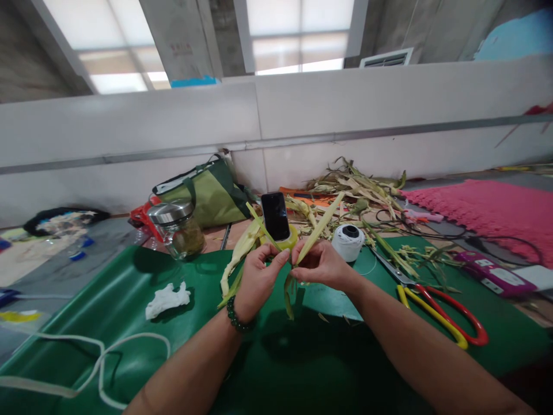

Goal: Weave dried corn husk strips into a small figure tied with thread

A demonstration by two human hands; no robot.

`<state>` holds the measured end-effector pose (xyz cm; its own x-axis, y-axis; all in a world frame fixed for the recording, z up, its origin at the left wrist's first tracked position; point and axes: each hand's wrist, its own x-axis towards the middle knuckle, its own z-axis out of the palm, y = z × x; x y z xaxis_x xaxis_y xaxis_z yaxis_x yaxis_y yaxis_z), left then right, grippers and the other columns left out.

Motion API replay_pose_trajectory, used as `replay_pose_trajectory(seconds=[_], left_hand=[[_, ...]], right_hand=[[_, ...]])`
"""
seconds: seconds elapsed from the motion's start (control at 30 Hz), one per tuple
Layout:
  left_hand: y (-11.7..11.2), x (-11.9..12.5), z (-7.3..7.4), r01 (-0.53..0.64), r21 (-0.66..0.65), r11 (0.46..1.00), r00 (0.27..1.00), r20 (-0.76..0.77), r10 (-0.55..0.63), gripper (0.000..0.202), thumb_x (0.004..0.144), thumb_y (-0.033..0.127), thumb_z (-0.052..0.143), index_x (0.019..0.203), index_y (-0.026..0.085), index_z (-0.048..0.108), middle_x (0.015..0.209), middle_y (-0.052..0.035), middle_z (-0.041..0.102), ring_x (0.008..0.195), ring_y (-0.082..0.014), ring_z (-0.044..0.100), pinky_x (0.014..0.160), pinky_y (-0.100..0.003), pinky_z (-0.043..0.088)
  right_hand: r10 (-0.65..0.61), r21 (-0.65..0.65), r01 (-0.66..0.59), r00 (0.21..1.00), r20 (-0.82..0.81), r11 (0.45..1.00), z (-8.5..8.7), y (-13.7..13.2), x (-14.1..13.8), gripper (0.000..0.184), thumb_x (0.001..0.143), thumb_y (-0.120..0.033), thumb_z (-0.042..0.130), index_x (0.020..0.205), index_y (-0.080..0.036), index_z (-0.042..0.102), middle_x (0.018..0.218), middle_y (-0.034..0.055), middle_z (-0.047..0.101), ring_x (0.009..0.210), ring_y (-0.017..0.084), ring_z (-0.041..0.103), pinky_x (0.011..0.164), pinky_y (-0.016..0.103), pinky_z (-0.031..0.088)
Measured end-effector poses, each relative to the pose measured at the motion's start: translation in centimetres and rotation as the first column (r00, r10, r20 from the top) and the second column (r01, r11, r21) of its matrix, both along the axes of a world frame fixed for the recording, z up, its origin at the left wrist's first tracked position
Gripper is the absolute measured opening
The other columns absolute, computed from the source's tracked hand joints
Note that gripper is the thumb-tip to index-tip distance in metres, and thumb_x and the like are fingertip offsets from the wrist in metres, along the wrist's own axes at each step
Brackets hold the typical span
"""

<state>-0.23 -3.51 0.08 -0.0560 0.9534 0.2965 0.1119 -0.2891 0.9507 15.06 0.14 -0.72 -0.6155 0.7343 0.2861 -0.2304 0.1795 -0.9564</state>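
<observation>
Both of my hands are together above the green mat (190, 340), just in front of a phone (275, 215). My left hand (260, 275), with a dark beaded bracelet at the wrist, pinches a narrow green husk strip (261, 223) that slants up to the left. Between the thumb and fingers of my right hand (322, 264) is a wider pale corn husk strip (323, 222), rising to the right. A darker husk end (288, 300) hangs down between the hands. More pale husks (240, 253) lie just left of my left hand.
Scissors (425, 300) with red and yellow handles lie right, beside a white thread spool (348, 242). Dried husks (349, 184) are heaped behind. At left stand a glass jar (181, 230) and green bag (211, 193); nearer are crumpled tissue (167, 301) and a white cable (101, 360).
</observation>
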Motion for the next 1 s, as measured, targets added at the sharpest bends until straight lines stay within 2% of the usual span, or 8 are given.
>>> replay_pose_trajectory(seconds=[0.2,0.4,0.57,0.67,0.77,0.9,1.0], left_hand=[[-0.1,0.0,0.0,0.030,-0.005,1.000,1.000,-0.010,-0.030,0.025,0.074,0.038,0.065,0.064,0.016,0.059,0.066,-0.0020,0.061,0.067,-0.0145,0.054,0.068,-0.028,0.044],[0.0,0.0,-0.1,0.023,-0.020,1.000,1.000,-0.001,-0.023,0.025,0.073,0.038,0.065,0.066,0.015,0.060,0.069,-0.0032,0.062,0.071,-0.0156,0.055,0.071,-0.029,0.044],[0.3,-0.4,0.4,0.005,-0.048,0.999,1.000,-0.026,-0.006,0.030,0.072,0.040,0.065,0.059,0.016,0.053,0.057,0.0023,0.051,0.057,-0.0103,0.045,0.057,-0.024,0.037],[0.7,-0.7,0.6,0.006,-0.037,0.999,0.998,-0.061,-0.008,0.033,0.072,0.043,0.065,0.058,0.016,0.051,0.056,0.0032,0.048,0.056,-0.0096,0.042,0.054,-0.023,0.035],[1.0,-0.9,0.7,0.053,-0.067,0.996,0.996,-0.065,-0.058,0.037,0.073,0.049,0.063,0.059,0.017,0.051,0.056,0.0030,0.048,0.056,-0.0100,0.044,0.054,-0.023,0.036],[1.0,-1.0,0.6,0.168,-0.187,0.968,0.983,-0.044,-0.179,0.045,0.078,0.058,0.053,0.062,0.017,0.054,0.056,0.0013,0.051,0.053,-0.0105,0.047,0.053,-0.024,0.038],[0.9,-0.9,0.6,0.245,-0.232,0.942,0.967,-0.016,-0.255,0.034,0.073,0.049,0.064,0.067,0.016,0.057,0.062,0.0004,0.057,0.058,-0.0109,0.052,0.058,-0.024,0.042]], right_hand=[[-0.001,-0.040,0.003,0.999,0.042,0.999,0.1,0.0,0.2,0.033,0.062,-0.034,0.080,0.069,-0.017,0.052,0.056,-0.0047,0.055,0.049,0.007,0.053,0.049,0.020,0.043],[-0.107,0.025,0.105,0.990,0.094,0.994,-0.4,0.4,0.2,0.032,0.061,-0.035,0.080,0.067,-0.017,0.054,0.053,-0.0042,0.055,0.046,0.007,0.049,0.044,0.019,0.037],[-0.086,-0.009,0.087,0.996,0.034,0.996,-0.3,0.5,-0.1,0.035,0.056,-0.032,0.084,0.072,-0.018,0.057,0.062,-0.0039,0.059,0.055,0.008,0.055,0.053,0.021,0.045],[-0.047,-0.007,0.047,0.999,-0.001,0.999,0.0,0.6,0.0,0.031,0.062,-0.036,0.080,0.078,-0.017,0.062,0.070,-0.0017,0.062,0.063,0.010,0.060,0.061,0.023,0.049],[-0.051,-0.003,0.051,0.998,0.028,0.999,0.2,0.8,0.3,0.029,0.072,-0.044,0.072,0.077,-0.016,0.065,0.065,-0.0009,0.062,0.058,0.010,0.059,0.057,0.023,0.048],[-0.105,-0.011,0.105,0.993,0.054,0.994,0.0,1.3,0.5,0.033,0.070,-0.048,0.072,0.074,-0.015,0.068,0.063,-0.0010,0.061,0.053,0.009,0.055,0.052,0.022,0.045],[-0.162,0.005,0.162,0.983,0.081,0.987,-0.3,1.6,0.5,0.034,0.066,-0.048,0.074,0.069,-0.014,0.068,0.057,-0.0015,0.059,0.049,0.008,0.050,0.047,0.021,0.041]])
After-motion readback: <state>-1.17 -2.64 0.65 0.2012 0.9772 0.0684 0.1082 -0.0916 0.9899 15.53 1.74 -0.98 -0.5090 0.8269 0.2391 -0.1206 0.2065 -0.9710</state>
